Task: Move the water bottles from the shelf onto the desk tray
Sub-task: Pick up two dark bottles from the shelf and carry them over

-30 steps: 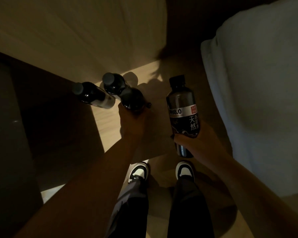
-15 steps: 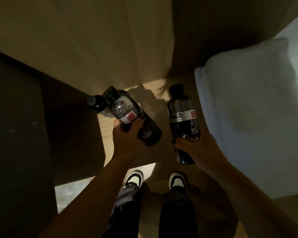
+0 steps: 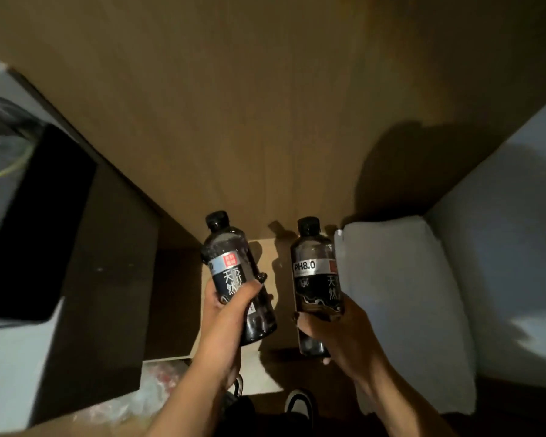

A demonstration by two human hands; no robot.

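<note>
Lighting, my head view: dim, warm cast throughout. Brightest patches: pale cushion (image 3: 404, 298) at right, bottle labels. Hard dark shadow falls on the wood panel (image 3: 265, 121) upper right. Left edge smeared by motion blur; wide-angle bending at borders.

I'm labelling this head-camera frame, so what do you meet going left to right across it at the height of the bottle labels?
Black box → bottle in the left hand → bottle marked PH8.0 in the right hand → white cushion.
</note>
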